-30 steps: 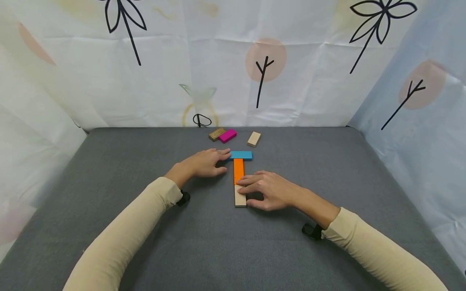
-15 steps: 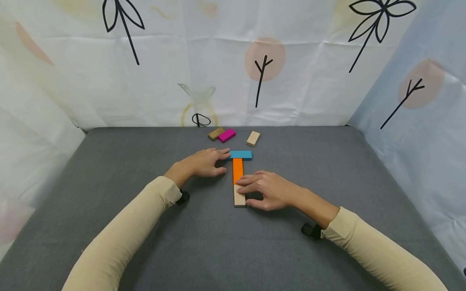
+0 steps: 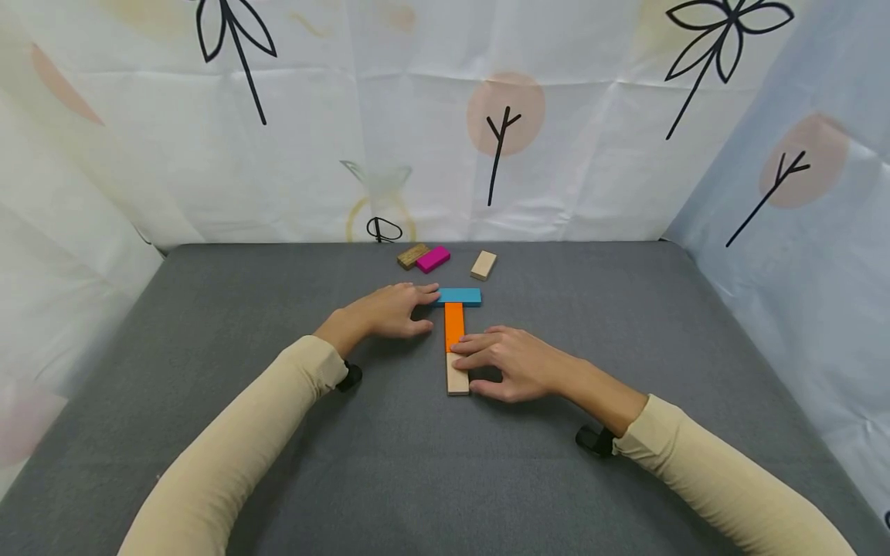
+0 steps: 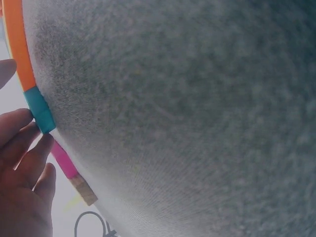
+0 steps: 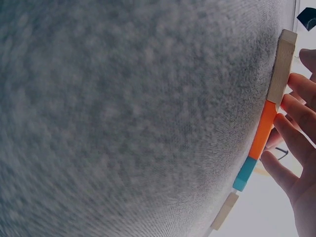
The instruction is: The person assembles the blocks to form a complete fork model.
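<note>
Three flat wooden blocks form a T on the grey cloth: a blue block [image 3: 460,296] lies crosswise at the top, with an orange block [image 3: 454,320] and a plain wood block [image 3: 457,382] end to end below it. My left hand [image 3: 391,311] rests its fingertips on the left end of the blue block, fingers extended and thumb apart. My right hand [image 3: 518,363] lays relaxed fingertips over the joint between the orange and plain blocks, thumb beside the plain one's right edge. In the right wrist view, the fingers [image 5: 296,136] reach along the row's upper side.
Behind the T lie a brown block [image 3: 412,256] and a magenta block [image 3: 434,259], side by side and overlapping in view. Another plain block [image 3: 484,265] sits to their right. A printed white curtain [image 3: 431,116] rises behind the table's far edge.
</note>
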Available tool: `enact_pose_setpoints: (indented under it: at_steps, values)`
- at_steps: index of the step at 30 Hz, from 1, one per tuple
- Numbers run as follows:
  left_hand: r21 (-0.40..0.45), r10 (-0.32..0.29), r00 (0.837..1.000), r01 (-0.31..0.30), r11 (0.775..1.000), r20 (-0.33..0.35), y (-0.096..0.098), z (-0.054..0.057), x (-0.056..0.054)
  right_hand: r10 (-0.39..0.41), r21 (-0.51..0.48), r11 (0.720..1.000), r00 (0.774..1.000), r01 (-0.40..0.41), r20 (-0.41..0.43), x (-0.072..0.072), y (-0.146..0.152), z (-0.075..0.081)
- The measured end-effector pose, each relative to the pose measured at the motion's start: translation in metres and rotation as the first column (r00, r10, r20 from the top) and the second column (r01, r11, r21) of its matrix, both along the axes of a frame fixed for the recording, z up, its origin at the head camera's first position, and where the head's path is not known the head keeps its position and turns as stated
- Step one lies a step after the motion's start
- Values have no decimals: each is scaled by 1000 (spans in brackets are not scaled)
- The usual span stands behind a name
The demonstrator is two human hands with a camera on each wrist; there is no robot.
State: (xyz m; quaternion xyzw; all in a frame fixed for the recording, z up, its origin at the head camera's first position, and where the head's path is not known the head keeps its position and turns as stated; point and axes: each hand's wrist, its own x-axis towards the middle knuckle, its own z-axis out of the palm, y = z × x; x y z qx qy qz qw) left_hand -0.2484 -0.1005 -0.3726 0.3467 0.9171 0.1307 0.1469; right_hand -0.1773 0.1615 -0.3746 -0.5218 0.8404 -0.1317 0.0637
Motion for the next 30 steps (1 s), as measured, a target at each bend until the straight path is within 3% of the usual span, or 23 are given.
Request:
enact_pose_setpoints:
  at_steps: [8,12,19,23,30]
  values:
    - [44,15,1000,-14,999,-26,-1,-1,-6,12,-3,1000,1000,-12,-11,-1,1,-2]
    - [62,92,994,-88,994,-65,-7,1,-13,21,-14,1000,999,-22,-24,-2,1,-2]
    - [36,255,960,-252,967,-119,-20,-2,-31,25,-18,1000,999,-26,-41,-2,1,-2]
    - [16,293,948,-293,956,-124,-22,-6,-39,25,-13,1000,999,-26,-41,-2,2,-3]
    - [-51,312,946,-317,947,-92,-16,-9,-42,16,-9,1000,999,-16,-33,-1,2,-2]
